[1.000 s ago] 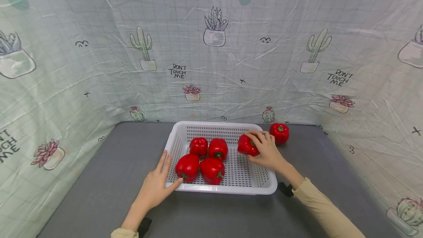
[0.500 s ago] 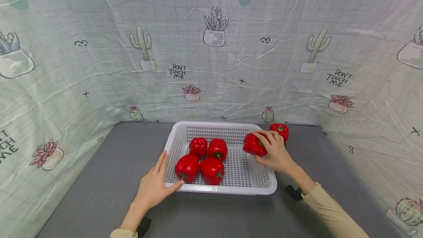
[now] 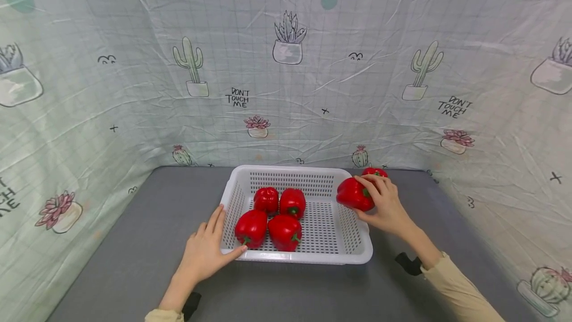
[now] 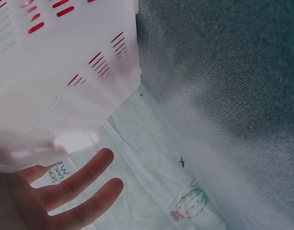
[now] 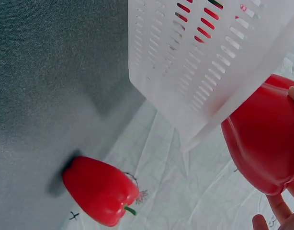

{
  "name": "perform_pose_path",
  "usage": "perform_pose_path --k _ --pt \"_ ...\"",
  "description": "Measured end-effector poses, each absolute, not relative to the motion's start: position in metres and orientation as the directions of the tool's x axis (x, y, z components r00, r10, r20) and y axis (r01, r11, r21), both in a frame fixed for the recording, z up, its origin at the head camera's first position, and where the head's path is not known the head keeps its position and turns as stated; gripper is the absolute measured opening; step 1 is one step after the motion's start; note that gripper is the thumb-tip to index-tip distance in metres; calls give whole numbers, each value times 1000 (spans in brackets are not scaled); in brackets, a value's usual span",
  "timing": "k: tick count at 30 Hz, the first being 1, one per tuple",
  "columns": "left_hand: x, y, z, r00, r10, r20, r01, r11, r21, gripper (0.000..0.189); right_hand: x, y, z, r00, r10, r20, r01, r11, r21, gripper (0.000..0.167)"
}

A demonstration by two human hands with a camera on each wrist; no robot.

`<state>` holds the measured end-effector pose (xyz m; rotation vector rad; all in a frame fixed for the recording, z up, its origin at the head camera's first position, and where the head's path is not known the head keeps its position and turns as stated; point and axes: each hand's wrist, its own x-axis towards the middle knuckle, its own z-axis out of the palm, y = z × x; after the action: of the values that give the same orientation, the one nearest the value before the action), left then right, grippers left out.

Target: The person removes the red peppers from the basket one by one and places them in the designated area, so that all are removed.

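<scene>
A white perforated plastic basket (image 3: 319,258) holds several red bell peppers, among them a large one (image 3: 251,227) at the front left. My right hand (image 3: 388,210) grips another red bell pepper (image 3: 353,194) above the basket's right rim; in the right wrist view this held pepper (image 5: 266,139) is raised over the rim. Against the basket's left side rests my left hand (image 3: 203,250), fingers extended and thumb at the front rim. The left wrist view shows its fingers (image 4: 84,206) spread beside the basket wall (image 4: 56,86).
One more red bell pepper (image 5: 99,189) lies on the grey table (image 3: 134,242) just right of the basket, partly hidden by the right hand in the head view. A patterned cloth (image 3: 286,88) hangs behind and at both sides.
My right hand has carried the gripped bell pepper rightward from inside the basket to above its right rim. My left hand has stayed at the basket's left side.
</scene>
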<state>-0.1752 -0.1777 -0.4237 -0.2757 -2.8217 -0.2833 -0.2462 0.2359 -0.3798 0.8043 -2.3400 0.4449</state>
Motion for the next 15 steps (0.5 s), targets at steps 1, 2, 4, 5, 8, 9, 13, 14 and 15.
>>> perform_pose_path --k 1,2,4,5,8,9,13,14,15 --pt "-175 -178 -424 -941 156 299 214 962 171 98 -246 237 -380 -623 -433 652 -642 759 -109 85" --pt "-174 -178 -424 -943 153 295 212 961 176 98 -245 238 -379 -621 -433 653 -642 759 -108 85" --pt "-174 -178 -424 -944 148 294 208 961 183 98 -245 240 -377 -622 -433 652 -636 766 -98 86" --pt "-174 -178 -425 -944 145 296 207 960 188 97 -244 242 -376 -623 -433 651 -633 769 -95 86" --pt "-175 -178 -425 -944 144 297 207 959 193 97 -244 248 -374 -634 -423 647 -616 782 -92 87" --pt "-175 -178 -425 -944 144 296 208 958 198 96 -244 251 -374 -638 -419 646 -610 787 -93 87" --pt "-175 -178 -426 -948 143 283 206 956 207 98 -245 265 -373 -651 -395 648 -582 808 -92 86" --pt "-175 -178 -426 -949 143 280 205 957 206 98 -245 269 -373 -654 -389 649 -573 814 -90 86" --pt "-176 -178 -426 -949 144 279 205 957 205 99 -245 273 -373 -659 -380 650 -565 820 -93 85"
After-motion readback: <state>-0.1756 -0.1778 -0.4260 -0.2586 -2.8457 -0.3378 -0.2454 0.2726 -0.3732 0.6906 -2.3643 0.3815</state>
